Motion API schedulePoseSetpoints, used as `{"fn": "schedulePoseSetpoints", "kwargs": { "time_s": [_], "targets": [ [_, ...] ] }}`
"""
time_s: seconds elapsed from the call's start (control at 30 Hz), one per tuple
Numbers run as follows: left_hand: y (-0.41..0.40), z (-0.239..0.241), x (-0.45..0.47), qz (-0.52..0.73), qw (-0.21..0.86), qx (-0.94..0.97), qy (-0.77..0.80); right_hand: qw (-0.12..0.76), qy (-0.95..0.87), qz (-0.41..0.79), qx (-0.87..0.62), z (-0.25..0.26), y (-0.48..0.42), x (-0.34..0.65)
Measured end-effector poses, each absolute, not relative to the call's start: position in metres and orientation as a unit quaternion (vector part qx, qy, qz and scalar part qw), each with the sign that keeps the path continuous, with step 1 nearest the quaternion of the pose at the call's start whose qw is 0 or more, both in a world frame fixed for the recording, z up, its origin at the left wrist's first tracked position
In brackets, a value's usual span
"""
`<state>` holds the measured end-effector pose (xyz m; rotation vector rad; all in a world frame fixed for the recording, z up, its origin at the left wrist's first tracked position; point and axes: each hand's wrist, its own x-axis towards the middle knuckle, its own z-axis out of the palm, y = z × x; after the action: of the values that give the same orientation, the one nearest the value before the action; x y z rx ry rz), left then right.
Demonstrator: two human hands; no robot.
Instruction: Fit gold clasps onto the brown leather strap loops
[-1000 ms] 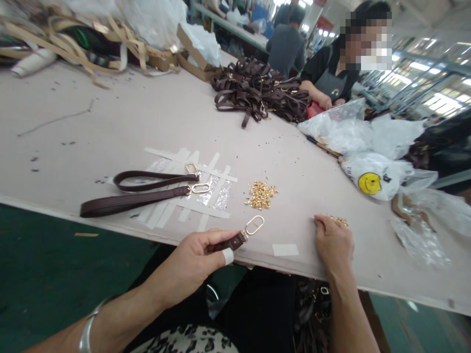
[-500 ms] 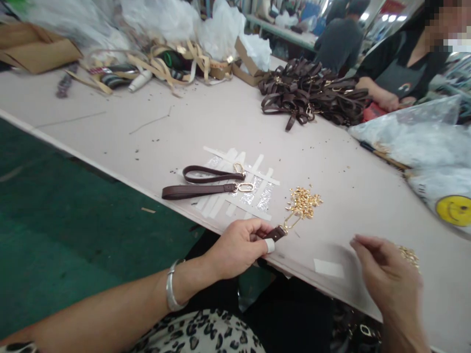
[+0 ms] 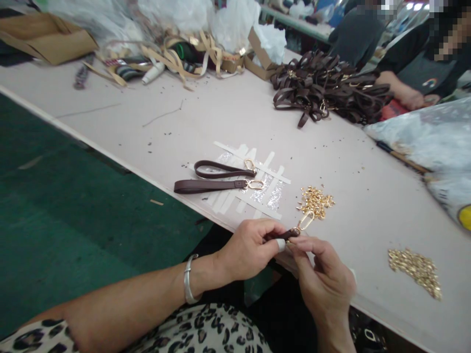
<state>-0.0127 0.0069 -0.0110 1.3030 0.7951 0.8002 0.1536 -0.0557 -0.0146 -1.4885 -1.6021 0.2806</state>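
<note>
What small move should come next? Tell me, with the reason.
Probably steady the strap with the left hand and press with the right hand at its end: the left hand grips it, and the right hand meets that end.

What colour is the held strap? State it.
The held strap is dark brown, seen in the head view.

In front of you, a broad pale worktable (image 3: 235,115) runs diagonally from the far left to the near right. To your left, below its near side, the floor (image 3: 91,220) is dark green, with a small tan strip (image 3: 156,202) lying on it; beyond, you can see another long bench (image 3: 294,22) and, at the far right, small bright lights (image 3: 409,6), blurred.
</note>
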Motion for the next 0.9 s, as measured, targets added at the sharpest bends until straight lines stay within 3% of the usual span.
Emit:
{"fn": "schedulePoseSetpoints", "kwargs": {
  "time_s": [0.43,0.67,0.9],
  "targets": [
    [-0.004,-0.008,-0.008,0.409,0.556,0.636,0.344,0.556,-0.552,0.103,-0.613,-0.02,-0.061,0.135],
    [-0.004,-0.016,-0.01,0.424,0.467,0.703,0.327,0.571,-0.433,0.268,-0.644,-0.013,-0.053,0.137],
    [-0.002,-0.008,-0.012,0.37,0.428,0.768,0.301,0.616,-0.356,0.31,-0.631,-0.024,-0.057,0.133]
  ]
}}
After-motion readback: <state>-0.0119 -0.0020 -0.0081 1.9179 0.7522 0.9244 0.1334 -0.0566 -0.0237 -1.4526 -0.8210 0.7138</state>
